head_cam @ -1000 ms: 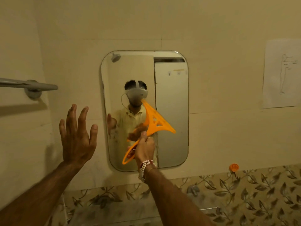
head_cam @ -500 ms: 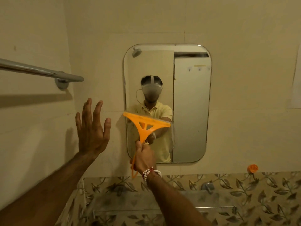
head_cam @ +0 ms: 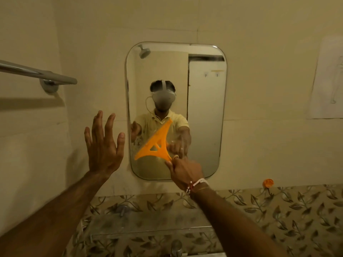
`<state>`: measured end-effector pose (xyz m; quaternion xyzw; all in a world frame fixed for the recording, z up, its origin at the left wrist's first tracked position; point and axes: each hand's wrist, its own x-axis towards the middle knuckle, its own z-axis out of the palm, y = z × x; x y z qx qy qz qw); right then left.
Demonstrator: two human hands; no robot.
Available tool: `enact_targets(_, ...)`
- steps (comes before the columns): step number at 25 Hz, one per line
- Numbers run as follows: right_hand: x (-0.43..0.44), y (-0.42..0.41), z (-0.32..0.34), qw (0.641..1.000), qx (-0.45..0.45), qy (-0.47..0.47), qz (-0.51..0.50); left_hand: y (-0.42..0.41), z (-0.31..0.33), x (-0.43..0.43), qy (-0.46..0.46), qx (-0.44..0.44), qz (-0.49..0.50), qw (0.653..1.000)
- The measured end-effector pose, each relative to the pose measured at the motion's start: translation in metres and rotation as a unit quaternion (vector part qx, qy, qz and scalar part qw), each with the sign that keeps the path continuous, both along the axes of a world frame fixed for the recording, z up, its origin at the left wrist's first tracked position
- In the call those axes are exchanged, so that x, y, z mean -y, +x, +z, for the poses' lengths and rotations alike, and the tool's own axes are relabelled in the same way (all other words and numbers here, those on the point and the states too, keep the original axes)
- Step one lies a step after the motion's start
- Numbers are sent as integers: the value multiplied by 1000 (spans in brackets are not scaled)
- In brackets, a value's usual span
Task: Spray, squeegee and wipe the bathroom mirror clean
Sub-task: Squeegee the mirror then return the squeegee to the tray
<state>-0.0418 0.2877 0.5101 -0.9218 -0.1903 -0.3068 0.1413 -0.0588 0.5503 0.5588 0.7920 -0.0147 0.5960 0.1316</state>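
Observation:
A rounded rectangular mirror (head_cam: 204, 108) hangs on the cream tiled wall straight ahead. My right hand (head_cam: 183, 170) grips the handle of an orange triangular squeegee (head_cam: 156, 145), whose blade lies tilted on the mirror's lower left part, running from lower left up to the right. Smears and droplets show on the glass near the blade. My left hand (head_cam: 104, 145) is raised with fingers spread, just left of the mirror's edge, holding nothing. Whether it touches the wall I cannot tell.
A metal towel bar (head_cam: 37, 73) juts from the left wall at head height. A glass shelf (head_cam: 148, 227) sits below the mirror over leaf-patterned tiles. An orange hook (head_cam: 268, 182) is on the wall at lower right; a paper sheet (head_cam: 328, 80) is taped at right.
The squeegee has turned from level to steeply tilted and shifted lower on the glass. My right hand has moved right along the mirror's bottom. The left hand stays raised and open.

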Motion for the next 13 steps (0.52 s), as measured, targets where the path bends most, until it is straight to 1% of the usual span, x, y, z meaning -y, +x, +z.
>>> enact_targets(3,44,7,23,993,58,-99,-29,7,0,17,4,-6,-9,1000)
enact_targets(5,76,9,34,985,88,-137,-53,10,1,26,7,-12,-13,1000)
enact_targets(9,137,13,44,982,90,-134,-103,14,2,41,12,-22,-16,1000)
enact_targets(13,176,12,42,984,68,-89,-141,16,3,56,18,-25,-24,999)
